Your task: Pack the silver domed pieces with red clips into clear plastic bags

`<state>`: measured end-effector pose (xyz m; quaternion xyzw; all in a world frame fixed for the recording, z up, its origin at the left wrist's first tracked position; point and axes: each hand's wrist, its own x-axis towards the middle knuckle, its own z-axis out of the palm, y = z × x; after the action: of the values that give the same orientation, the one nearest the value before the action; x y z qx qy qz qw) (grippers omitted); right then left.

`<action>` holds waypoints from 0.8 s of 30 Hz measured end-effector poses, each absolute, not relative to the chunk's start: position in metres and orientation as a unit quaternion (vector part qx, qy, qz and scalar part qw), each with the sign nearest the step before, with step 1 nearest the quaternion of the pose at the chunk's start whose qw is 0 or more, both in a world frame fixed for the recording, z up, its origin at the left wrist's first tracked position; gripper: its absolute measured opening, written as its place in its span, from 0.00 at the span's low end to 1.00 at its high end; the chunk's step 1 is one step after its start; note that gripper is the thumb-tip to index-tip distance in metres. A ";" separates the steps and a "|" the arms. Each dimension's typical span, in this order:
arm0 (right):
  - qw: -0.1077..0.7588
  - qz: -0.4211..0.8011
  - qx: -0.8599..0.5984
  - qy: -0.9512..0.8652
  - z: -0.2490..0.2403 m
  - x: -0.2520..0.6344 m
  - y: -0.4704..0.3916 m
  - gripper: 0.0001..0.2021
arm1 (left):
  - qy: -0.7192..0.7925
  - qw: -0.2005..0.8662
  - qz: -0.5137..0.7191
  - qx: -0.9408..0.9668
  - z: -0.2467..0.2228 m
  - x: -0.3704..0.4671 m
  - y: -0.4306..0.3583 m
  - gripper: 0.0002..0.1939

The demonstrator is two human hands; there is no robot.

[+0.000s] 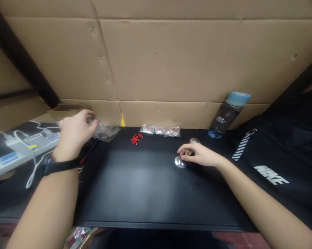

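My left hand [76, 130], with a dark band on its wrist, is at the clear plastic bags [105, 132] on the left; its fingers are curled and blurred, and what they hold, if anything, cannot be made out. My right hand [196, 154] has curled fingers at a shiny round metal disc [180, 162] on the black table [135, 193]. A second metal disc [194, 140] lies just behind that hand. Between the hands, farther back, are several small red pieces [136, 138] and a row of clear packets [159, 130] with red bits inside.
A blue-capped bottle [228, 114] stands at the back right, beside a black bag [275, 166]. White power strips with cables [23, 148] lie at the left, near an open cardboard box [67, 108]. Cardboard [171, 62] walls the back.
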<state>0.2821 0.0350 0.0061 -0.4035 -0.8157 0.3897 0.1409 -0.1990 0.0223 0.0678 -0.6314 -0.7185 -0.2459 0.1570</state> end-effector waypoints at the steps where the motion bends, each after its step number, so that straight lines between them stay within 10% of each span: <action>1: 0.141 0.390 -0.405 -0.815 0.006 0.282 0.035 0.20 | -0.717 0.172 -0.279 -0.615 0.069 -0.196 0.020 0.22; 13: 0.135 0.385 -0.405 -0.818 0.013 0.277 0.031 0.19 | -0.457 0.110 -0.261 -0.843 0.044 -0.071 0.001 0.12; 24: 0.122 0.332 -0.406 -0.843 0.012 0.287 0.035 0.19 | -0.303 -0.068 -0.157 -0.938 0.015 -0.038 -0.010 0.32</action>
<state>0.2872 0.0352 0.0121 -0.4057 -0.8430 0.3316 0.1216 -0.0379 -0.0104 0.0154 -0.9375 -0.3030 -0.1572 -0.0675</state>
